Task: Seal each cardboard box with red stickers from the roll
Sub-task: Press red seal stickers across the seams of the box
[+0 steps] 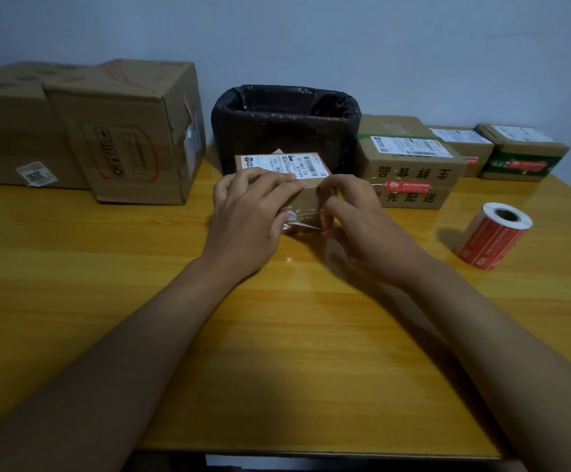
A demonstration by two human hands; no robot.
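A yellow wooden surface (294, 335) carries everything. A small box (306, 202) stands on it between the two grips. Behind that sits a black-lined bin (286, 127). Far left of the grips stand two big cartons (131, 131). To their right lies the sticker roll (493, 235), with three sealed boxes (410, 161) behind it.

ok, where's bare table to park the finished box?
Free: table front-left below the big boxes, and front-right between right hand and sticker roll. Crowded: back row, bin through small boxes.
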